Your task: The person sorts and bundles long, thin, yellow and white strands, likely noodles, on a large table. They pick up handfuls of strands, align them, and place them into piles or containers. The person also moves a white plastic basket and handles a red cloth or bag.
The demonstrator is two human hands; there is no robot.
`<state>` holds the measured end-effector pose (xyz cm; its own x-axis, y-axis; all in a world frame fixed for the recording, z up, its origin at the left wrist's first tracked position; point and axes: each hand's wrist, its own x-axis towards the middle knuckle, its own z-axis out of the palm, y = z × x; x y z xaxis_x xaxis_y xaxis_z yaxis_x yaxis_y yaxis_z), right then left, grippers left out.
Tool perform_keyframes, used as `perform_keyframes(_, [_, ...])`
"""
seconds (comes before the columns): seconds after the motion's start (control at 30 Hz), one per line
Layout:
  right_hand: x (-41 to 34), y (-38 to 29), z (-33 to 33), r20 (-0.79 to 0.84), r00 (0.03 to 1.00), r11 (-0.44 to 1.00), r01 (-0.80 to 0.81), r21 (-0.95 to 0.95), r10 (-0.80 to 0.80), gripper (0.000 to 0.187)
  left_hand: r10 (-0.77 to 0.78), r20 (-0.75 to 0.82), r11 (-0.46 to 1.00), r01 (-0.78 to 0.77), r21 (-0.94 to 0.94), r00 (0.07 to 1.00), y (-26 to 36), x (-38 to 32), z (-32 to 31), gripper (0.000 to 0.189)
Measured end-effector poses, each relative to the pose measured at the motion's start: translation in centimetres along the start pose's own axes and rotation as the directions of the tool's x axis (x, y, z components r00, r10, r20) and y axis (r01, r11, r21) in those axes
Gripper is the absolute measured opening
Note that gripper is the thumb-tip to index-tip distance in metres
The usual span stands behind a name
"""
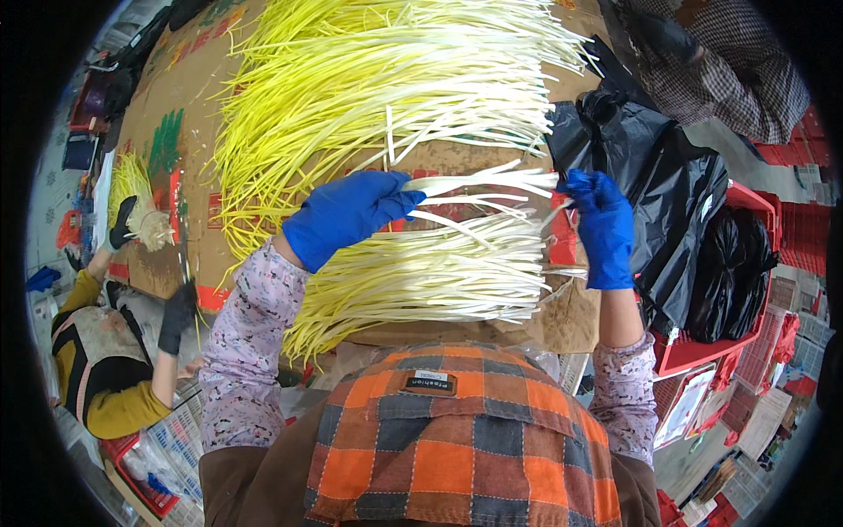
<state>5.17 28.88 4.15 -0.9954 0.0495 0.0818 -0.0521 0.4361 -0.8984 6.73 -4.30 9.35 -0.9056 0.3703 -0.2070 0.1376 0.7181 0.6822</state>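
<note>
My left hand [355,211], in a blue glove, is closed around a small bunch of yellow chives [487,181], whose white stalk ends point right. My right hand [600,221], gloved in blue too, is just beyond those ends. Its fingers are pinched on a thin pale strand [557,209]. Below the held bunch lies a smaller pile of yellow chives [435,277], yellow tips left and white ends right. A larger pile of the same chives [395,85] spreads across the far side of the cardboard-covered table [191,85].
Black plastic bags [612,132] lie at the table's right edge, beside a red crate [757,277] holding another black bag [728,270]. At left, a co-worker's dark-gloved hand [123,221] touches a tied chive bundle [148,224]. Another person in checked sleeves [744,79] is at upper right.
</note>
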Motion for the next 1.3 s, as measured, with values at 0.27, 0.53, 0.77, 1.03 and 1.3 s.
perform_keyframes(0.27, [-2.0, -0.7, -0.2, 0.094, 0.98, 0.975, 0.186, -0.121, -0.175, 0.019, -0.089, 0.186, 0.868, 0.168, -0.467, 0.979, -0.5, 1.7, -0.5, 0.036])
perform_keyframes(0.53, [-1.4, -5.7, 3.7, 0.457, 0.881, 0.988, 0.153, -0.029, -0.123, 0.022, -0.115, 0.255, 0.891, 0.213, -0.401, 0.96, 0.9, 2.1, -1.1, 0.034])
perform_keyframes(0.77, [-0.8, 0.0, -1.1, 0.351, 0.917, 0.945, -0.268, 0.188, 0.191, 0.018, -0.201, 0.259, 0.851, 0.3, -0.431, 0.945, 0.4, 2.0, -2.6, 0.03])
perform_keyframes(1.03, [-1.1, -2.3, 1.8, 0.428, 0.889, 0.838, -0.352, 0.417, 0.161, 0.033, -0.171, 0.271, 0.901, 0.262, -0.346, 0.947, 2.1, 2.4, -2.3, 0.04])
perform_keyframes(1.3, [0.2, -2.8, 4.7, 0.409, 0.912, 0.694, -0.306, 0.652, 0.019, 0.022, -0.227, 0.307, 0.845, 0.343, -0.41, 0.924, 2.5, 1.7, -1.4, 0.044])
